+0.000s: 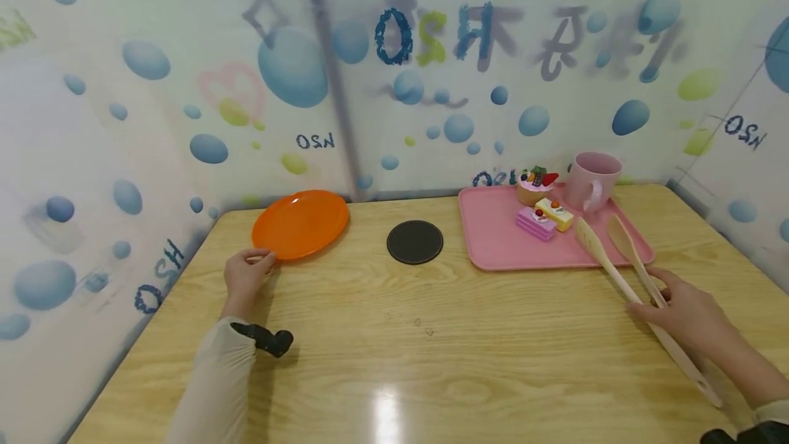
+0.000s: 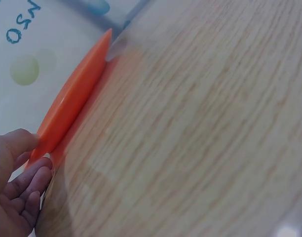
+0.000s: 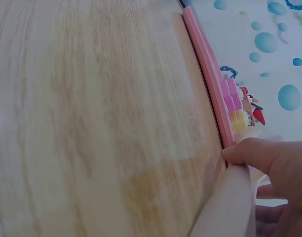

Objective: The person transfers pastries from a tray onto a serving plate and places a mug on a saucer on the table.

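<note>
Orange, the plate (image 1: 302,225) by the counter's (image 1: 345,334) back-left corner, near rim pinched in the left hand's (image 1: 245,278) nearly closed fingers, is best held level, while the right hand (image 1: 696,310), fingers curled round two wooden utensils (image 1: 619,281) at the tray's (image 1: 493,228) front-right corner, should move gently.

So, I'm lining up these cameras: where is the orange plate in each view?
Head: the orange plate is left of centre, at the left hand.
Left wrist: left side, seen nearly edge-on.
Right wrist: not in it.
Shared landmark: the spotted wall, visible in all three.
</note>
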Tool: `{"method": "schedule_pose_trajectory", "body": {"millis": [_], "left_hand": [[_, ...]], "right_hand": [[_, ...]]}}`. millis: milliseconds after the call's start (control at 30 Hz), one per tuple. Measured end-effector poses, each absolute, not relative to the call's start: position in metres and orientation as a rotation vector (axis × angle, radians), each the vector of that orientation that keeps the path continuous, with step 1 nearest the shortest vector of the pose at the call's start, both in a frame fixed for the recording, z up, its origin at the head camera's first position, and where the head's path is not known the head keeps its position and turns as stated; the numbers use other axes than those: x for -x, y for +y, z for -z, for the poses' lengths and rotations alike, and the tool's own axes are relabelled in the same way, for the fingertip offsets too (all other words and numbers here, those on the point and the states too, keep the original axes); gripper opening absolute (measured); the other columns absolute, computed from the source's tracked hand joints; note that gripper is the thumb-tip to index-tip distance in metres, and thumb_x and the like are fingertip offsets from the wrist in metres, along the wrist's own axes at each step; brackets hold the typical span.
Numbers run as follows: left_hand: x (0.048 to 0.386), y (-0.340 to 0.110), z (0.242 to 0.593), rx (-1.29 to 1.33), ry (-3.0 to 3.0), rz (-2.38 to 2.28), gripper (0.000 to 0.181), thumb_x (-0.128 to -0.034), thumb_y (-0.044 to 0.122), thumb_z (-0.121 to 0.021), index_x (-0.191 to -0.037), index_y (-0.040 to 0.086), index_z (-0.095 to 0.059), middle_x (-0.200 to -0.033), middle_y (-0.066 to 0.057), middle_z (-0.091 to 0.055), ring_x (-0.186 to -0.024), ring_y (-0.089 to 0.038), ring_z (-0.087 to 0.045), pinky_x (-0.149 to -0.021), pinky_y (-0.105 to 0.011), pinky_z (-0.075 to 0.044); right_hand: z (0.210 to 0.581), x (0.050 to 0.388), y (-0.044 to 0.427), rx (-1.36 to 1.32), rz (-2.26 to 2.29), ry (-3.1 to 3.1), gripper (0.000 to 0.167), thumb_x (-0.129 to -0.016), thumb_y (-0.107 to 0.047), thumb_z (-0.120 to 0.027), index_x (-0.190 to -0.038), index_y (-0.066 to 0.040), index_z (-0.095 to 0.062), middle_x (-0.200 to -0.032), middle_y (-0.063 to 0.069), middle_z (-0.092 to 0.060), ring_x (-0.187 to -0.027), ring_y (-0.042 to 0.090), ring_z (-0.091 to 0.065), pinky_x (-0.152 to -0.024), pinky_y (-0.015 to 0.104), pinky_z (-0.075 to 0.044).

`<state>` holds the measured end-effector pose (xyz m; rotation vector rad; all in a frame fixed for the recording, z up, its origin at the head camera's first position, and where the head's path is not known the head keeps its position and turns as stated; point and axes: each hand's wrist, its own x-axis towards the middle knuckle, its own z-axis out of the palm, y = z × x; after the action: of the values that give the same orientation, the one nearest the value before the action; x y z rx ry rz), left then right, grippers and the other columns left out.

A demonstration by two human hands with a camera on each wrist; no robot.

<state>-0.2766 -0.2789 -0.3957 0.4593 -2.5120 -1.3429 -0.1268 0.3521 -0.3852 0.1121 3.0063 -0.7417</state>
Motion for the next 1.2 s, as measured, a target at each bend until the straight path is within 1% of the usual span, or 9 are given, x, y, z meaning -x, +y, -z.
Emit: {"method": "schedule_pose_trajectory", "body": {"millis": [267,433,567,667,767,833,900,1067,1200], "left_hand": [[0.2775,-0.2770,0.3939,-0.464,-2.516,1.335,0.035,-0.0820,0.022,-0.069,-0.104,-0.005,-0.064,-0.072,-0.001,-0.057,-0.057,-0.004,-0.048,-0.049,-0.017,-0.040],[0.2789,-0.2783,0.3944,-0.469,-2.516,1.297,0.036,-0.0812,0.023,-0.070,-0.104,-0.004,-0.065,-0.072,0.000,-0.059,-0.058,-0.004,-0.047,-0.050,-0.017,-0.039],[0.2800,-0.2798,0.3944,-0.450,-2.517,1.305,0.036,-0.0811,0.023,-0.070,-0.104,-0.005,-0.065,-0.068,0.003,-0.057,-0.057,-0.003,-0.047,-0.049,-0.017,-0.039],[0.2795,-0.2802,0.3948,-0.418,-2.513,1.340,0.036,-0.0811,0.019,-0.070,-0.104,-0.007,-0.064,-0.067,0.003,-0.059,-0.055,-0.002,-0.050,-0.049,-0.016,-0.041],[0.2775,-0.2809,0.3949,-0.417,-2.516,1.358,0.036,-0.0813,0.017,-0.070,-0.105,-0.009,-0.063,-0.072,0.001,-0.060,-0.054,-0.001,-0.052,-0.049,-0.016,-0.042],[0.2767,-0.2812,0.3946,-0.415,-2.515,1.360,0.035,-0.0811,0.016,-0.070,-0.105,-0.009,-0.063,-0.074,-0.001,-0.061,-0.054,0.000,-0.052,-0.049,-0.016,-0.042],[0.2767,-0.2804,0.3936,-0.406,-2.508,1.347,0.034,-0.0810,0.015,-0.070,-0.104,-0.009,-0.063,-0.075,-0.002,-0.062,-0.054,0.000,-0.051,-0.049,-0.015,-0.042],[0.2769,-0.2771,0.3920,-0.373,-2.469,1.383,0.031,-0.0808,0.010,-0.069,-0.102,-0.011,-0.063,-0.070,0.000,-0.064,-0.054,0.000,-0.052,-0.049,-0.014,-0.042],[0.2755,-0.2753,0.3905,-0.385,-2.450,1.420,0.032,-0.0808,0.009,-0.069,-0.103,-0.012,-0.063,-0.068,0.001,-0.064,-0.054,0.002,-0.053,-0.049,-0.013,-0.042]], "right_hand": [[0.3865,0.1236,0.3525,-0.134,0.738,3.054,0.080,-0.085,-0.036,-0.064,-0.129,0.020,-0.028,-0.092,0.036,-0.055,-0.067,0.030,-0.057,-0.051,0.037,-0.044],[0.3879,0.1232,0.3529,-0.124,0.713,3.137,0.069,-0.084,-0.029,-0.065,-0.123,0.021,-0.036,-0.091,0.037,-0.055,-0.066,0.029,-0.056,-0.049,0.033,-0.040],[0.3874,0.1246,0.3547,-0.137,0.672,3.153,0.067,-0.084,-0.029,-0.064,-0.122,0.020,-0.039,-0.092,0.037,-0.055,-0.068,0.031,-0.055,-0.049,0.033,-0.038],[0.3870,0.1247,0.3560,-0.173,0.628,3.143,0.068,-0.084,-0.031,-0.062,-0.123,0.018,-0.039,-0.091,0.035,-0.056,-0.070,0.034,-0.055,-0.050,0.037,-0.039],[0.3875,0.1248,0.3556,-0.184,0.598,3.152,0.066,-0.083,-0.031,-0.062,-0.123,0.017,-0.039,-0.094,0.037,-0.055,-0.072,0.038,-0.054,-0.051,0.039,-0.040],[0.3878,0.1247,0.3553,-0.186,0.597,3.170,0.065,-0.083,-0.030,-0.062,-0.124,0.015,-0.040,-0.100,0.039,-0.053,-0.069,0.036,-0.054,-0.049,0.038,-0.039],[0.3872,0.1246,0.3558,-0.190,0.600,3.190,0.065,-0.082,-0.030,-0.063,-0.125,0.014,-0.041,-0.100,0.037,-0.055,-0.069,0.036,-0.055,-0.048,0.036,-0.039],[0.3850,0.1225,0.3567,-0.224,0.610,3.202,0.066,-0.081,-0.031,-0.063,-0.128,0.010,-0.042,-0.091,0.030,-0.062,-0.070,0.034,-0.058,-0.046,0.032,-0.037],[0.3842,0.1201,0.3564,-0.272,0.605,3.203,0.065,-0.082,-0.031,-0.060,-0.131,0.007,-0.041,-0.088,0.026,-0.064,-0.062,0.024,-0.053,-0.044,0.031,-0.034]]}}
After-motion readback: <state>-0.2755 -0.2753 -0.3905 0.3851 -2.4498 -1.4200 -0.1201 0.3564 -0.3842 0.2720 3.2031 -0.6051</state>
